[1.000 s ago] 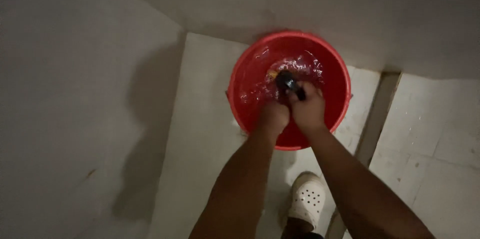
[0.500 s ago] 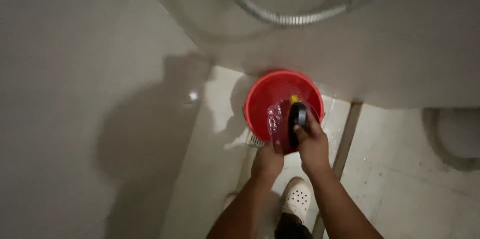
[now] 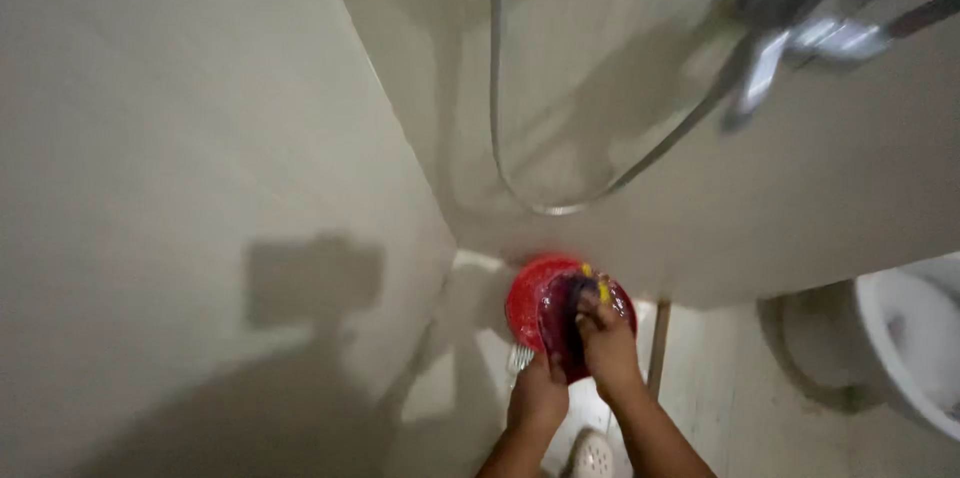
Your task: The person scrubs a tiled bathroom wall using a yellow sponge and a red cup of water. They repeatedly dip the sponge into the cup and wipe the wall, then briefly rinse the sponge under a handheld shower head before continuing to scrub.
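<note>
Gripping a dark wet item [image 3: 568, 310] over the red bucket [image 3: 522, 298] (so drips fall inside), the right hand [image 3: 606, 346] clasps it; the left hand [image 3: 540, 393] grasps its lower edge.

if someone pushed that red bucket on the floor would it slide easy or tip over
The red bucket looks like thin plastic, so probably light by itself. It sits on smooth pale floor tiles, so it would likely slide rather than tip. Both the left hand and right hand work over it; its contents aren't clear.
</note>
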